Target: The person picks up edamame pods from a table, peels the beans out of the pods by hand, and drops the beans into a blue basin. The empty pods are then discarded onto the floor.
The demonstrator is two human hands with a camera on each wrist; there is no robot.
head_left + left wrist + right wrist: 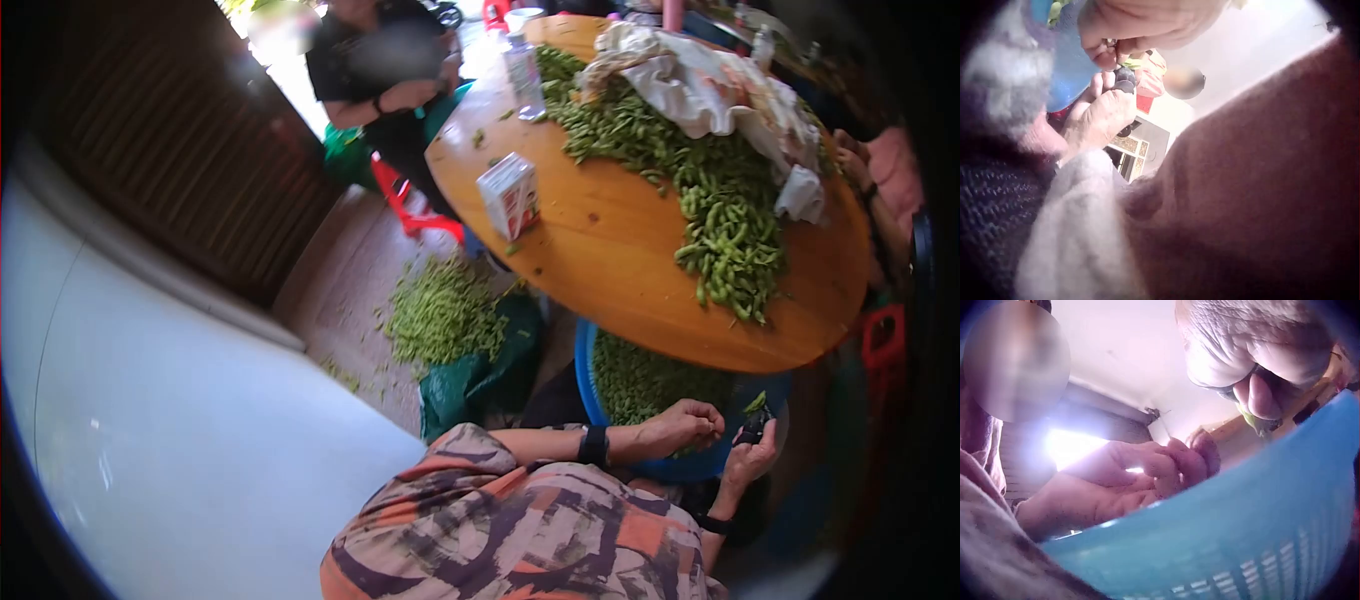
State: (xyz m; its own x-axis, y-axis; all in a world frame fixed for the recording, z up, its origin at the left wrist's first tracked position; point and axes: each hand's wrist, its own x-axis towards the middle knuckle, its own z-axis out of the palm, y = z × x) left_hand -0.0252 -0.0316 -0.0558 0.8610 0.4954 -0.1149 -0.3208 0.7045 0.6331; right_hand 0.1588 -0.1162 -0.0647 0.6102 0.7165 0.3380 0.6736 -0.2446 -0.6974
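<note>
My right hand point(755, 458), with black covers on its fingers, pinches a green soybean pod point(756, 402) by one end. The same pod point(1132, 63) shows beside the black fingertips in the left wrist view. Just to the left of it is my left hand point(685, 428), its fingers curled in toward the thumb and nothing plain to see in them. Both hands are above the near side of a blue basin point(583, 372). Many small green beans point(645, 382) fill its bottom. In the right wrist view the blue slotted wall point(1235, 544) hides part of the left hand point(1122, 481).
A wooden table point(600, 245) overhangs the basin, bearing a long heap of pods point(725, 220), a crumpled cloth point(690, 90), a carton point(508, 195) and a bottle point(522, 75). Pale green pods point(445, 312) lie on the floor by a green sack point(470, 385). Other people sit around.
</note>
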